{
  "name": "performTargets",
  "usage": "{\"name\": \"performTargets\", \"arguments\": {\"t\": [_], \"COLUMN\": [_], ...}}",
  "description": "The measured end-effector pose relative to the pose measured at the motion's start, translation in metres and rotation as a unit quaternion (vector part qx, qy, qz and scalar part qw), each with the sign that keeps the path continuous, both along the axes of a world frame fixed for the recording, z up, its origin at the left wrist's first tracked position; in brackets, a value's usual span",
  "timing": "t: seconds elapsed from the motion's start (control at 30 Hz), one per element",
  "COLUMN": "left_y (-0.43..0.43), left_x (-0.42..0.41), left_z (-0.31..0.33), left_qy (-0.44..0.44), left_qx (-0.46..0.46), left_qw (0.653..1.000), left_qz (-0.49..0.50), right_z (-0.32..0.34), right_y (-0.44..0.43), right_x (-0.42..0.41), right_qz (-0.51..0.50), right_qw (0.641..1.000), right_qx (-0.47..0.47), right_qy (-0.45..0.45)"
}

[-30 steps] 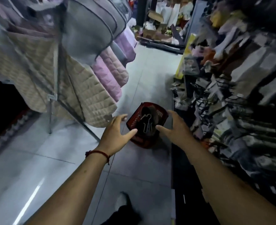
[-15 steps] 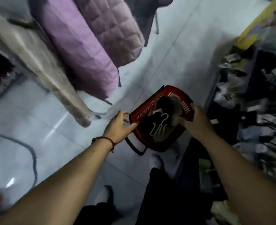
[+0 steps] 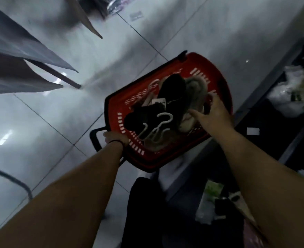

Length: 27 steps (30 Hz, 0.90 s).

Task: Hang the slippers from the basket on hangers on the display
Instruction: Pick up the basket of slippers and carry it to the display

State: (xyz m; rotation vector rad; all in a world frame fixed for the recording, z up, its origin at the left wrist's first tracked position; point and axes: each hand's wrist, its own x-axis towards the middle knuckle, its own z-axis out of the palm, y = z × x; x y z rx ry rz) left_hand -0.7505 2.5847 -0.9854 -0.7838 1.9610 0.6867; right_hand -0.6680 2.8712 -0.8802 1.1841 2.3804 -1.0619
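**item:** red basket, standing on the tiled floor.

**contents:** grey slipper; black slipper touching it; a second dark slipper with a white hanger lying on top.

**left hand**: clenched round the basket's near rim, just beside the black handle. it steadies the basket and carries no slipper.

**right hand**: inside the basket, fingers released and spread, thumb held apart, nothing grasped. whether the tips touch the grey slipper cannot be told.

**key relation:** the grey slipper lies directly under and beyond the right fingers, its long axis running away from them toward the far rim. the black slipper sits just left of those fingers, and the hanger lies further left, toward the left fingers. the right hand is much the nearer.

**judgement:** a pick is in hand, nothing lifted yet; closing on the grey slipper looks the likely move.
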Motion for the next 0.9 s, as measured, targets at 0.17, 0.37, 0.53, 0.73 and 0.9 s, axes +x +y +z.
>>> {"name": "performTargets", "arguments": {"t": [0.17,0.37,0.53,0.73,0.9], "left_y": [-0.012,-0.031,-0.073,-0.129,-0.189], "left_x": [-0.008,-0.050,-0.089,-0.122,-0.130], "left_z": [-0.018,-0.011,-0.021,-0.012,0.047], "left_qy": [0.095,0.194,0.223,0.248,0.228], "left_qx": [-0.033,-0.049,-0.036,-0.016,0.000], "left_qw": [0.994,0.979,0.974,0.968,0.974], "left_qz": [0.035,0.024,-0.027,-0.046,0.009], "right_z": [-0.033,-0.055,-0.082,-0.109,-0.081], "right_y": [0.022,0.030,0.021,0.000,-0.067], "right_x": [-0.001,0.005,-0.008,-0.031,-0.039], "right_qz": [-0.015,-0.011,-0.044,-0.207,-0.185], "right_qw": [0.999,0.997,0.993,0.964,0.970], "right_qx": [0.009,0.050,0.077,-0.150,-0.132], "right_qy": [-0.028,-0.054,-0.075,-0.077,-0.082]}}
